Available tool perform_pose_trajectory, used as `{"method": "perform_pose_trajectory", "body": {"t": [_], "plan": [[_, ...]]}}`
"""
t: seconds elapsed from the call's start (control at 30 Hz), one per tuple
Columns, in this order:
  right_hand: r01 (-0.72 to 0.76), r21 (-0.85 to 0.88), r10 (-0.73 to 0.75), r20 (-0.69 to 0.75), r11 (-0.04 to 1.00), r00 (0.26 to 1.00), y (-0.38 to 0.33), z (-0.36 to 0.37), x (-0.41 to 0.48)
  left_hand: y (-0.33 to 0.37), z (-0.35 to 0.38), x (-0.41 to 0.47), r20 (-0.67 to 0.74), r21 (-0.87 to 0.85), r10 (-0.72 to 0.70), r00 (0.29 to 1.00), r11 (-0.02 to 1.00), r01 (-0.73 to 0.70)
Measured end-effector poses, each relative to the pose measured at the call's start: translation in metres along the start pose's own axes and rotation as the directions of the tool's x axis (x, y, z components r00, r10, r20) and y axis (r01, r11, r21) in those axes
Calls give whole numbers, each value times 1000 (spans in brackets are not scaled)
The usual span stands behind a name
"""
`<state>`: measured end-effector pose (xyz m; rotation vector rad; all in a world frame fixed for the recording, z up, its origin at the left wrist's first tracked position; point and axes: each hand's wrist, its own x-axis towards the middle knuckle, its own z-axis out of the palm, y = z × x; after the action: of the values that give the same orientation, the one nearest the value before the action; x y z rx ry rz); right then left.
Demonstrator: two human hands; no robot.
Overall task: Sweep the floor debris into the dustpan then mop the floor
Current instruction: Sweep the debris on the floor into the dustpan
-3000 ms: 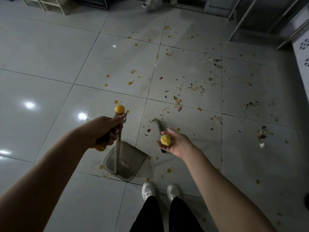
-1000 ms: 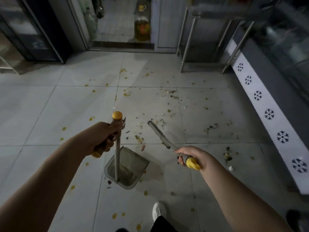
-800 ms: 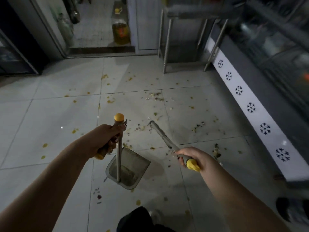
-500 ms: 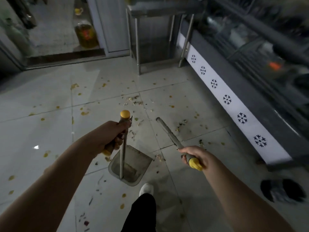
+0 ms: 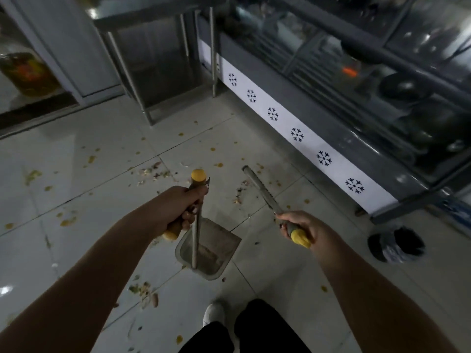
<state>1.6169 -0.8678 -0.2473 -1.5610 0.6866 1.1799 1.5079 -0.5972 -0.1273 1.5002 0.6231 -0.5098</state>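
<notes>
The left hand (image 5: 178,207) is clenched round the yellow-capped top of the dustpan's upright handle (image 5: 195,233). The dustpan (image 5: 216,250) is low in the near middle, just beyond the person's white shoe (image 5: 214,314). The right hand (image 5: 303,228) grasps a yellow-tipped broom stick (image 5: 260,187) that points away. Debris (image 5: 153,171) lies scattered on the tiled floor (image 5: 76,149), far left and near left of the pan.

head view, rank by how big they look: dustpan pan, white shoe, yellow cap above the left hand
1. dustpan pan, clearly largest
2. white shoe, its heel end hidden
3. yellow cap, smallest even though it is nearest the camera
</notes>
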Motion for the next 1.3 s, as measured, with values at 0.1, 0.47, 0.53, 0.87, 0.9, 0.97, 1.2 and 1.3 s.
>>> {"method": "perform_pose_trajectory", "body": {"t": [0.1,0.47,0.53,0.87,0.9,0.97,1.2,1.3], "plan": [[17,15,-16,-27,1000,1000,-13,-28,13,25,18,27,33,32,-18,999,999,17],[-27,55,32,-94,998,995,-68,-150,63,94,93,122,10,145,-92,996,985,89],[-34,89,41,-80,995,996,-73,-161,71,105,107,136,17,165,-97,995,982,93],[-241,60,239,43,969,970,-67,-158,107,120,125,171,14,200,-157,988,968,151],[-242,66,240,44,968,970,-65,-151,108,121,124,173,14,201,-161,987,967,155],[-252,79,247,69,965,967,-61,-140,110,121,122,174,22,208,-173,985,964,165],[-249,20,242,185,968,952,-66,-101,105,115,107,170,41,202,-191,981,963,179],[-334,131,298,235,933,925,-71,-98,100,112,99,166,53,196,-199,979,963,185]]}}
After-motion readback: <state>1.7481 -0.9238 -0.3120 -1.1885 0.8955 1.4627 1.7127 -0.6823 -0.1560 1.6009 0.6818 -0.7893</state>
